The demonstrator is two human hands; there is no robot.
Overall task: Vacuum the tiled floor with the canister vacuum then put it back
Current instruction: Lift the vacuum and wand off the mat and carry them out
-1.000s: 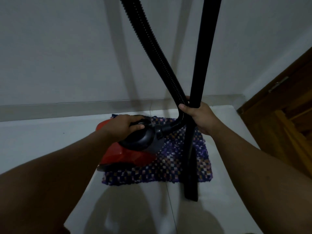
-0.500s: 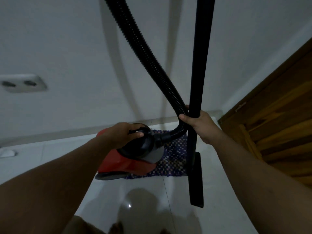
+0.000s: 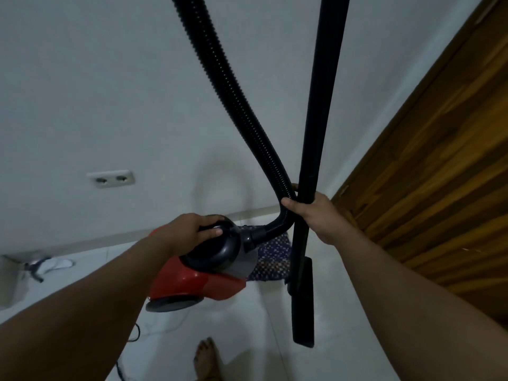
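Red plastic forms the lower body of the canister vacuum [image 3: 189, 281], which has a dark rounded top and hangs clear of the white tiled floor [image 3: 242, 325], carried near the middle of the view. The left hand [image 3: 189, 229] is wrapped around the black handle on the vacuum's top, fingers curled under it. At about two o'clock from the canister, the right hand [image 3: 316, 213] is closed around both the black ribbed flexible hose [image 3: 236, 100] and the straight black rigid wand [image 3: 321, 92], pinching them together. The wand runs down to a flat black floor nozzle [image 3: 303, 303], which seems to hover just above the tiles, though the dim light makes contact hard to judge. A purple-and-white woven mat [image 3: 270, 259] lies behind the canister. A white double wall socket [image 3: 111, 178] sits at ten o'clock; a brown wooden door [image 3: 439, 174] fills the three o'clock side. One bare foot [image 3: 206, 358] shows at six o'clock.
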